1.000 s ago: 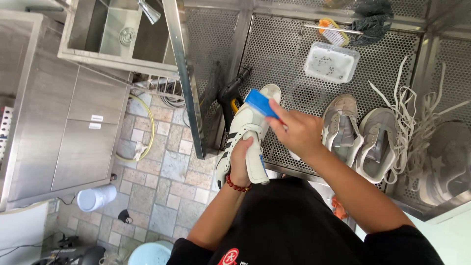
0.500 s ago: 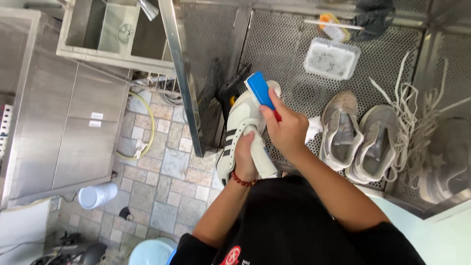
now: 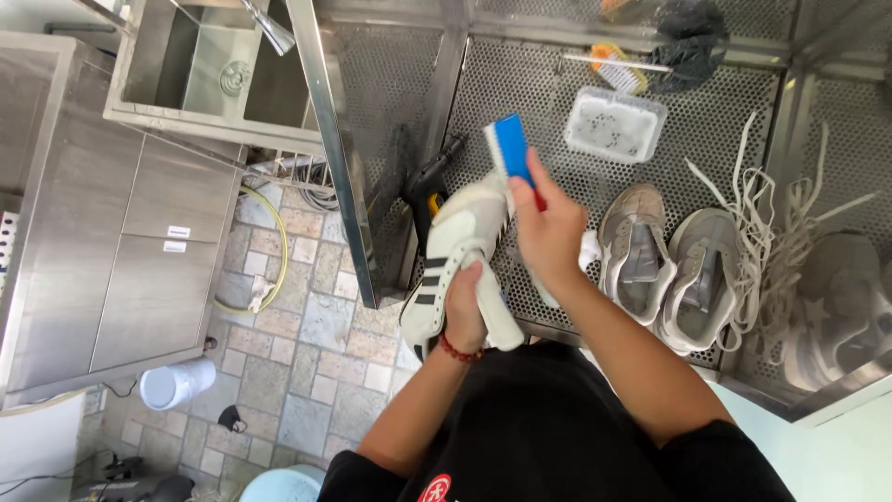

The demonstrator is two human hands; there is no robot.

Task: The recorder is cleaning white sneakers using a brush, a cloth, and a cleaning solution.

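My left hand (image 3: 465, 302) grips a white striped sneaker (image 3: 455, 256); my right hand (image 3: 548, 232) clasps a blue plastic brush (image 3: 511, 153) against it, 2 small white rectangular labels (image 3: 177, 239) on the steel cabinet (image 3: 111, 251).

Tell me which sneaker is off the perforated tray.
The white sneaker with black stripes, held up in the left hand. The two grey sneakers lie flat on the perforated tray.

Both bare forearms rise from the bottom of the frame toward its centre. The left hand (image 3: 465, 302), a red bead bracelet at its wrist, is curled shut in a grip. The right hand (image 3: 548, 232), just above and right, is closed too, thumb pointing up.
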